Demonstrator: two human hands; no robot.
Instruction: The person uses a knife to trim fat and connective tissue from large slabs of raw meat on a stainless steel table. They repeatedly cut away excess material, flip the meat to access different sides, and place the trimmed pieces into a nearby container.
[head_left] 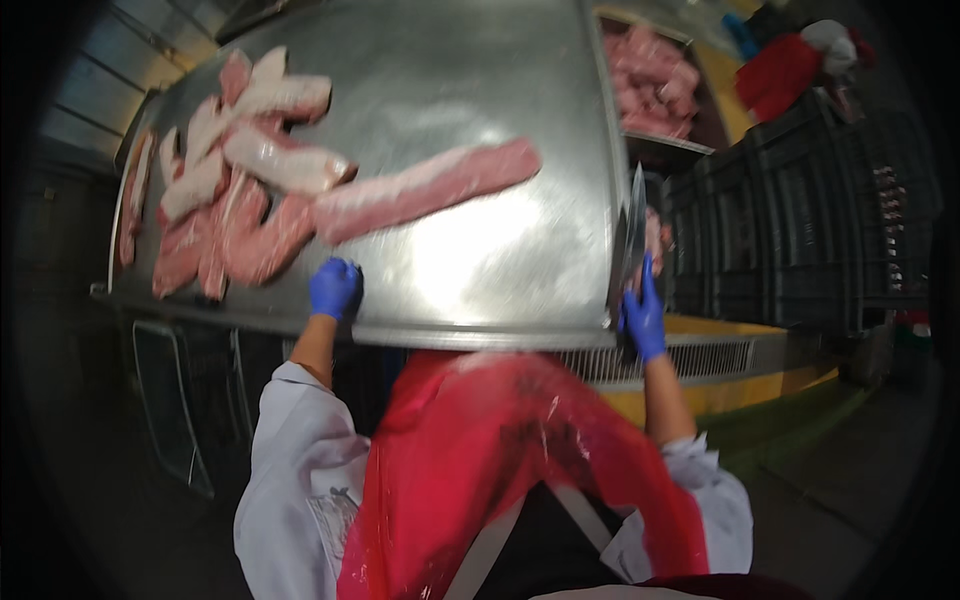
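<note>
1. While the right hand (pixel 643 315) holds a knife (pixel 632 235) upright just past the desk's right edge, fingers wrapped tight on the handle, the blade stands close to the person's own forearm line; a slip on a wet glove could, I judge, send it toward the red apron (pixel 500 470).
2. Left hand (pixel 334 288) rests on the desk's (pixel 480 90) near edge, fingers curled down against the metal, just below the long strip of meat (pixel 430 188); whether they pinch anything I cannot tell.
3. Grease on the steel may let the strip slide when pulled.
4. More cuts of meat (pixel 225 190) lie heaped toward the left edge.
5. Beyond the far right corner sits a bin of meat pieces (pixel 655 85); dark stacked crates (pixel 800 210) stand to the right, over a yellow ledge (pixel 720 385).
</note>
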